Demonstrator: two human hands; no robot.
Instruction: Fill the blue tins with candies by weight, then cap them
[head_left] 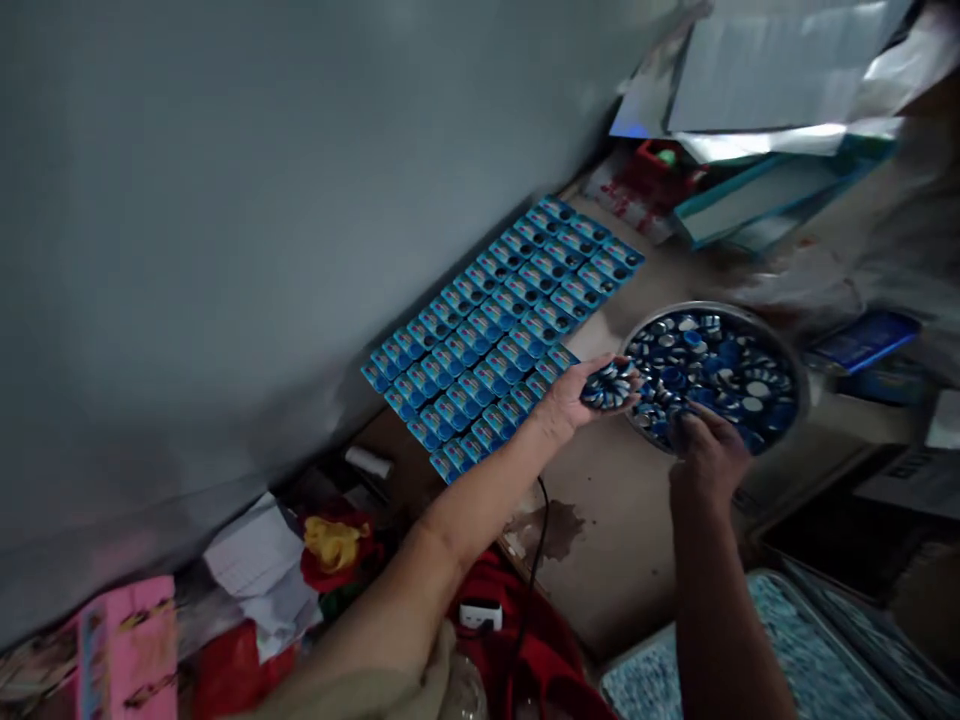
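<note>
My left hand [571, 396] is cupped, palm up, around a handful of small round blue-and-silver discs [609, 386]. It is above the near right corner of rows of blue printed cards [484, 335]. Many cards at the far end bear a dark round spot; the nearer ones look plain blue there. My right hand [711, 446] is at the near rim of a round metal basin [801, 400] full of similar loose discs [720, 375]. Its fingers are pinched together, and what they hold, if anything, is too dark to make out.
A grey wall [225, 200] runs along the cards' far left side. Right of the basin is a blue packet [870, 340]. Behind are teal trays [757, 195] and a red box [667, 170]. A black cable [538, 540] hangs over the table's near edge, by a yellow-red cloth flower [334, 545].
</note>
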